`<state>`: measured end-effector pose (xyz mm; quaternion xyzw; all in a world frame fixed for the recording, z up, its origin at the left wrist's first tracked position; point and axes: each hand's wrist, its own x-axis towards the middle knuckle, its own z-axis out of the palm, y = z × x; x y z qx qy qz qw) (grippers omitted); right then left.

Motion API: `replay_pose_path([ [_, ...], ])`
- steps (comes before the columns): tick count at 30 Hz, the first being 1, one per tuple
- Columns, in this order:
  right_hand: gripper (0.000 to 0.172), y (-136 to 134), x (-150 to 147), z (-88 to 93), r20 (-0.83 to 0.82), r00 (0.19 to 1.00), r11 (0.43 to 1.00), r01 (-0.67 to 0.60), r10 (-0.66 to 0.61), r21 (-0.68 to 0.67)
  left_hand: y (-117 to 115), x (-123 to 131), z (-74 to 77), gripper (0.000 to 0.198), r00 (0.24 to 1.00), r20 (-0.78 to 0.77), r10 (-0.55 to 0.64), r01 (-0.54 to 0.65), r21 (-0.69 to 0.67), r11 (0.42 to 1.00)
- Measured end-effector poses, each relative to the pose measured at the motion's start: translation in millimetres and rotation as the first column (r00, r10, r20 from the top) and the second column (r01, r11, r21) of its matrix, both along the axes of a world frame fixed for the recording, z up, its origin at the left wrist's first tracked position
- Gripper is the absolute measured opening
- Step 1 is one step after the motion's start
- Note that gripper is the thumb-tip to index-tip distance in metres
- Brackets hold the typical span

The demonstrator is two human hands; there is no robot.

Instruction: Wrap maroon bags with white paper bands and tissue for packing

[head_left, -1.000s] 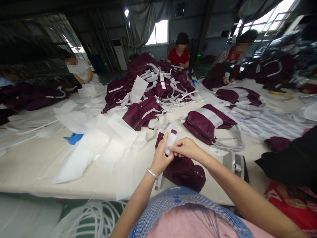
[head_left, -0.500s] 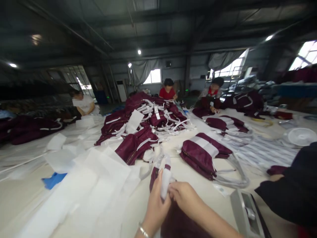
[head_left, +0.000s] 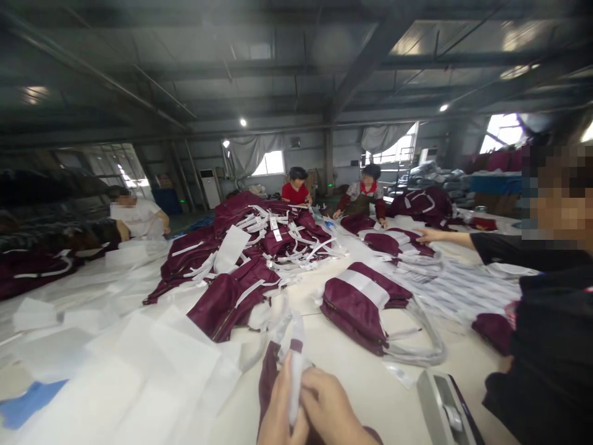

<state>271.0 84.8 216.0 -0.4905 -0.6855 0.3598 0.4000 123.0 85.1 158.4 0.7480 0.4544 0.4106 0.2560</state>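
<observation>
At the bottom edge, my left hand (head_left: 279, 411) and my right hand (head_left: 327, 411) are pressed together round a white padded strap (head_left: 295, 371) that rises between them. The strap belongs to a maroon bag (head_left: 267, 377) lying under my hands on the white table (head_left: 361, 377). Both hands are closed on the strap, and their lower parts are cut off by the frame. A folded maroon bag with a white band (head_left: 359, 303) lies just beyond to the right.
A big heap of maroon bags with white straps (head_left: 259, 247) fills the table's middle. White fabric sheets (head_left: 152, 364) spread at left. A grey tape dispenser (head_left: 445, 411) sits at lower right. A person in black (head_left: 546, 321) reaches in from the right; three people work at the far side.
The view has tilted up, so my hands have dropped to the bottom edge, still gripping the strap. The person in black at right has come into view with an arm stretched over the table.
</observation>
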Motion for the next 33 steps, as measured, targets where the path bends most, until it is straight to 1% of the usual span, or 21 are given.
replay_pose_path([
  [3,0.027,2,-3,-3.0,0.083,0.996,0.999,0.038,-0.039,0.016,-9,8,11.1,0.072,0.999,0.017,0.043,-0.042,-0.042,0.998],
  [5,0.030,4,-2,-3.4,0.134,0.989,0.998,0.065,-0.066,0.008,-12,11,16.7,0.070,0.999,0.023,0.022,-0.021,-0.069,0.997],
  [7,0.032,6,4,-1.4,0.164,0.983,0.995,0.086,-0.077,-0.048,-11,11,15.9,0.071,0.999,0.034,0.022,-0.019,-0.075,0.997],
  [8,0.033,7,8,0.5,0.141,0.988,0.993,0.080,-0.068,-0.082,-8,10,12.8,0.073,0.999,0.039,0.036,-0.033,-0.071,0.997],
  [10,0.032,5,16,5.6,-0.006,1.000,0.992,0.015,-0.016,-0.123,-1,10,3.6,0.076,0.994,0.051,0.094,-0.091,-0.059,0.994],
  [12,0.033,1,21,10.9,-0.202,0.979,0.990,-0.062,0.036,-0.127,6,13,-3.5,0.077,0.986,0.065,0.152,-0.148,-0.059,0.987],
  [14,0.037,-3,21,14.7,-0.332,0.942,0.983,-0.102,0.047,-0.151,5,24,-1.9,0.079,0.980,0.079,0.185,-0.178,-0.092,0.980],
  [15,0.041,-6,20,15.7,-0.370,0.929,0.979,-0.105,0.034,-0.173,1,32,2.9,0.079,0.977,0.088,0.196,-0.185,-0.117,0.976],
  [17,0.051,-8,21,15.2,-0.420,0.907,0.969,-0.084,-0.022,-0.232,-9,51,18.0,0.078,0.969,0.104,0.222,-0.204,-0.166,0.965],
  [19,0.058,-8,28,11.1,-0.415,0.903,0.953,-0.021,-0.113,-0.304,-14,72,34.5,0.075,0.968,0.108,0.228,-0.207,-0.176,0.962],
  [21,0.060,-1,42,4.5,-0.352,0.915,0.931,0.063,-0.198,-0.359,-10,90,45.9,0.076,0.981,0.103,0.163,-0.148,-0.139,0.979],
  [23,0.062,11,61,-2.4,-0.291,0.918,0.914,0.147,-0.268,-0.377,-2,101,50.6,0.089,0.992,0.111,0.058,-0.046,-0.109,0.993],
  [24,0.063,18,71,-5.4,-0.270,0.913,0.901,0.184,-0.304,-0.392,1,104,51.1,0.097,0.993,0.121,0.010,0.004,-0.117,0.993],
  [26,0.067,32,93,-9.9,-0.249,0.890,0.866,0.252,-0.383,-0.431,5,108,49.7,0.111,0.987,0.151,-0.050,0.077,-0.176,0.981],
  [28,0.074,46,113,-14.0,-0.269,0.838,0.821,0.311,-0.475,-0.479,4,106,45.7,0.112,0.982,0.184,-0.050,0.093,-0.232,0.968],
  [29,0.078,53,123,-16.8,-0.293,0.808,0.799,0.321,-0.511,-0.508,3,103,42.6,0.107,0.980,0.199,-0.023,0.072,-0.239,0.968],
  [31,0.080,68,143,-25.8,-0.335,0.776,0.771,0.285,-0.534,-0.569,0,92,33.3,0.088,0.971,0.224,0.084,-0.031,-0.231,0.973],
  [32,0.080,76,153,-32.3,-0.334,0.790,0.775,0.262,-0.515,-0.576,-1,83,26.8,0.076,0.959,0.232,0.163,-0.108,-0.231,0.967],
  [33,0.079,84,163,-40.0,-0.319,0.820,0.792,0.241,-0.475,-0.560,-3,72,18.7,0.065,0.941,0.231,0.246,-0.190,-0.239,0.952],
])
